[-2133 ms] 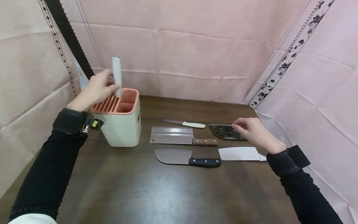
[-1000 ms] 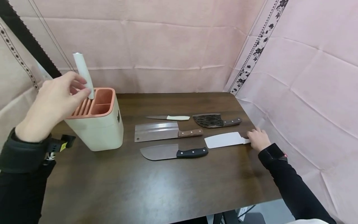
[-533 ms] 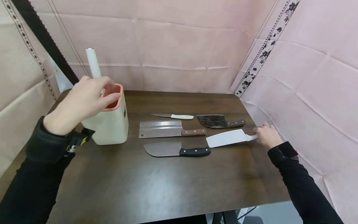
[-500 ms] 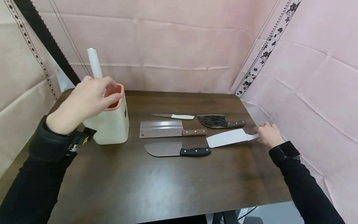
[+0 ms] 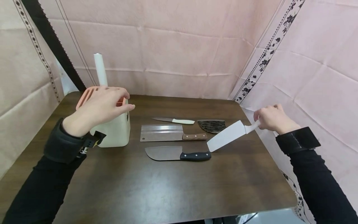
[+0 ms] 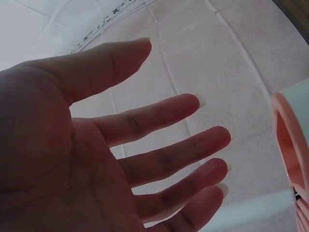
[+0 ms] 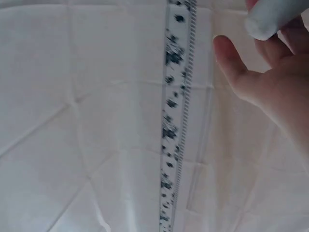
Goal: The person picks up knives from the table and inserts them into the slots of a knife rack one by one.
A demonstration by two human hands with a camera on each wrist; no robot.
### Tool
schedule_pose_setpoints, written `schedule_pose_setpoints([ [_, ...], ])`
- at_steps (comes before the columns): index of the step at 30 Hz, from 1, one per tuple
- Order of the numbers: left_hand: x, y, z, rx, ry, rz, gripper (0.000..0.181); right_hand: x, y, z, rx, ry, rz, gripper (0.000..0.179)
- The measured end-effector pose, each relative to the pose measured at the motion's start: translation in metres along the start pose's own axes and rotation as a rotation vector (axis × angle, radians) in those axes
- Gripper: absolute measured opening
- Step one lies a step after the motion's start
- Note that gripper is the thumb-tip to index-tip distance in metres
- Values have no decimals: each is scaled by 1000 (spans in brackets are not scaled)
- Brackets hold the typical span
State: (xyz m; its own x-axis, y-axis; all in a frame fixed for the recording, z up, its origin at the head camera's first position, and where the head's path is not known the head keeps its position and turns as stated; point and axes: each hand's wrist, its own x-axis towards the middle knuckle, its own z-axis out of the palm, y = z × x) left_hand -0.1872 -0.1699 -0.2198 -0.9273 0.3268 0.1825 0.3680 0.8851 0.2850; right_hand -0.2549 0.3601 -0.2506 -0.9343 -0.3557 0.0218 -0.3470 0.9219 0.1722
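Note:
My right hand (image 5: 275,118) grips the handle of a white cleaver (image 5: 227,135), whose blade slants down to the left, its far end close over the table. In the right wrist view the rounded handle end (image 7: 265,21) shows beside the thumb. My left hand (image 5: 99,107) hovers in front of the pale green knife holder (image 5: 114,132) with its fingers spread and nothing in them; the left wrist view shows the bare palm (image 6: 63,159). A knife with a white handle (image 5: 100,69) stands in the holder behind that hand, its blade hidden.
Left of the white cleaver lie a paring knife (image 5: 183,121), a wood-handled cleaver (image 5: 162,133) and a black-handled knife (image 5: 165,152). A dark patterned blade (image 5: 212,126) lies behind the white cleaver, its handle covered. Pink cloth walls (image 5: 179,53) enclose the table (image 5: 156,193).
My right hand has moved from near the patterned blade to the white cleaver, taken its handle and raised that end. My left hand has let go of the standing white handle and come forward.

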Motion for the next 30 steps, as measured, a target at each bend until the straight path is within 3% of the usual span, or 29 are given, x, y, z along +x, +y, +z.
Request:
schedule_pose_setpoints([
  [6, -3, 0, 3, 10, -80, -28, 45, 6, -24, -31, 10, -17, -55, 27],
  [12, -5, 2, 5, 16, -91, -29, 48, 13, -42, -53, 40, -15, -79, 29],
  [17, -7, 6, 5, -19, -99, -25, 48, 23, -52, -63, 172, -15, -131, 29],
  [23, -5, 15, 8, 6, -102, 2, 42, 31, -64, -71, 255, 32, -238, 25],
  [30, 5, 27, 22, 6, -105, 58, 37, 40, -78, -77, 363, 84, -301, 23],
])
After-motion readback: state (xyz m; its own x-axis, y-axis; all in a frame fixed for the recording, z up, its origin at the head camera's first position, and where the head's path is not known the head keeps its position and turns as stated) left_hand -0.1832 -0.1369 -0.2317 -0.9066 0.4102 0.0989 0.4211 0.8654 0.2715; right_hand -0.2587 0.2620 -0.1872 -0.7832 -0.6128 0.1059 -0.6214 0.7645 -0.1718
